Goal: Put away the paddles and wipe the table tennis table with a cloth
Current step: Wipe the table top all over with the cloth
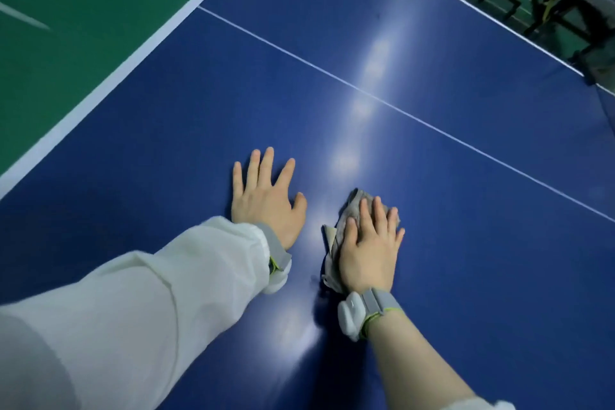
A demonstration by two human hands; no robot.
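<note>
- Right hand (369,250): fingers straight and close together, palm pressing a crumpled grey cloth (346,220) flat on the blue table (166,130).
- Left hand (266,196): fingers spread, palm flat on the table, just left of the cloth.
- White centre line (399,110): crosses beyond both hands.
- Green floor (66,27): far left.
- Grey wristbands (379,303): one on each wrist.

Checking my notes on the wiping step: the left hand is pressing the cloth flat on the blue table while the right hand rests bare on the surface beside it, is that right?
Not quite, the hands are swapped. In the head view the right hand presses the cloth flat on the blue table, and the left hand rests bare on the surface beside it, fingers spread.
</note>
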